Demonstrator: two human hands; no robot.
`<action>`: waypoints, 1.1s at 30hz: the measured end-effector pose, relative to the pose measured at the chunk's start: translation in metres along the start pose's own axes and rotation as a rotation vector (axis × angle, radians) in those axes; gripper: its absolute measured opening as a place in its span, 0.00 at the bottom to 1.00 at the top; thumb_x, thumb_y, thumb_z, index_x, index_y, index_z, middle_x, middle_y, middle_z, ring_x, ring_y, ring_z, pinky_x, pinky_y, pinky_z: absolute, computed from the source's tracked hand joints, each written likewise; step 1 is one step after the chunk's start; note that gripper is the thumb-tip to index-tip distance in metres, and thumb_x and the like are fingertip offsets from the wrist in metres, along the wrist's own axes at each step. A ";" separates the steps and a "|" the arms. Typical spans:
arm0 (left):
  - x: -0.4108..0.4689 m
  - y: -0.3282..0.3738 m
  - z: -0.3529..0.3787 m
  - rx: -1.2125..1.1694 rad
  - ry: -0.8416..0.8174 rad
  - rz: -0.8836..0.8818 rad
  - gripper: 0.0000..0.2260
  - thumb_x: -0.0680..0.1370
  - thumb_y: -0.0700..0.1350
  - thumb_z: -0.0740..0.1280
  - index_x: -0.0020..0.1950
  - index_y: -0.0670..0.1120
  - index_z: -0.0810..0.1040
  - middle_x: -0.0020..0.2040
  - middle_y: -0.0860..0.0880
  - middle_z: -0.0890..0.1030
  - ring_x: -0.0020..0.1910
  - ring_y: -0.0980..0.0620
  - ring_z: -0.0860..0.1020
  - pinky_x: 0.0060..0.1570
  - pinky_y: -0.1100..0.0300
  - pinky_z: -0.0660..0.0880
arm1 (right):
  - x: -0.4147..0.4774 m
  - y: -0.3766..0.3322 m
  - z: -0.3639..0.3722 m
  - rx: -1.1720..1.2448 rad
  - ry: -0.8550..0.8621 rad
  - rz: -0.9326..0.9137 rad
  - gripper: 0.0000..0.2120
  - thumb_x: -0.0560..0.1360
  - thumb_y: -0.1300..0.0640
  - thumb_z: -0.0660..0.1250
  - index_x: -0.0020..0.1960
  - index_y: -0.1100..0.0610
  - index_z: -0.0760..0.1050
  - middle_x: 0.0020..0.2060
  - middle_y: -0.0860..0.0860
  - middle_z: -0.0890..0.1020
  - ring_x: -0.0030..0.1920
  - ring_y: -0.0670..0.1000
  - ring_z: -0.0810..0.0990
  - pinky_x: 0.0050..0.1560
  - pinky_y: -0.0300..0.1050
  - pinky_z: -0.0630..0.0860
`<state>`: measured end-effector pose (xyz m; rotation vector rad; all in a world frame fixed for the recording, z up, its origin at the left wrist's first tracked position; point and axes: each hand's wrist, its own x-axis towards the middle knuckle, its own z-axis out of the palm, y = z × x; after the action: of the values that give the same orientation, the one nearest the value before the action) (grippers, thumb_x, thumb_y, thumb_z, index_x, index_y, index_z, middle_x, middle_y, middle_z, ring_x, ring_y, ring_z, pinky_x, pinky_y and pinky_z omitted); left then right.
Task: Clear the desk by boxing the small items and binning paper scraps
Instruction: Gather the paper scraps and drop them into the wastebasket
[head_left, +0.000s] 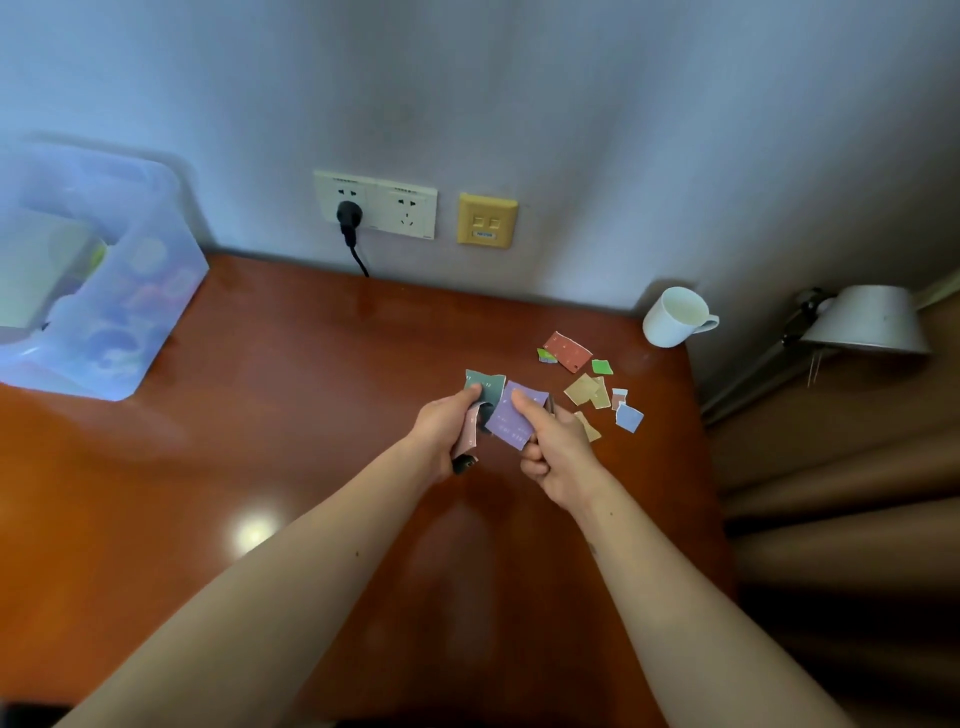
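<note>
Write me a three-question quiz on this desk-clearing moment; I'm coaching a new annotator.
1. True or false: the left hand is empty.
2. Which scrap does the right hand pinch? A) red B) purple C) green
3. Fill in: the white mug stands at the back ___ corner of the desk.

Key:
1. False; it grips a teal scrap, with others under it.
2. B, the purple scrap.
3. Right.
</note>
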<state>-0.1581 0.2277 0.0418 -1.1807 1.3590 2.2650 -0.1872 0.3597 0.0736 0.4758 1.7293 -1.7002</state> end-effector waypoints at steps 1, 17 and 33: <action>-0.004 -0.001 -0.004 -0.016 0.002 0.003 0.10 0.78 0.53 0.66 0.49 0.46 0.76 0.35 0.49 0.76 0.24 0.53 0.68 0.27 0.63 0.64 | -0.003 0.002 0.003 -0.004 -0.009 -0.005 0.08 0.76 0.51 0.69 0.51 0.54 0.77 0.32 0.50 0.75 0.22 0.43 0.62 0.20 0.34 0.57; -0.119 -0.054 -0.143 -0.322 0.440 0.191 0.11 0.78 0.52 0.67 0.45 0.44 0.77 0.32 0.48 0.74 0.21 0.53 0.67 0.24 0.65 0.63 | -0.053 0.067 0.124 -0.285 -0.535 -0.022 0.05 0.77 0.54 0.69 0.46 0.54 0.76 0.26 0.48 0.71 0.21 0.43 0.58 0.20 0.33 0.54; -0.188 -0.091 -0.362 -0.628 0.720 0.288 0.13 0.75 0.55 0.69 0.47 0.46 0.79 0.41 0.45 0.78 0.25 0.53 0.70 0.24 0.64 0.64 | -0.121 0.148 0.348 -0.615 -0.851 0.051 0.04 0.75 0.56 0.70 0.43 0.54 0.76 0.24 0.47 0.70 0.20 0.44 0.60 0.20 0.37 0.56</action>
<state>0.2005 0.0132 0.0389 -2.3088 1.0603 2.7072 0.0674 0.0552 0.0658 -0.4301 1.4349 -0.9967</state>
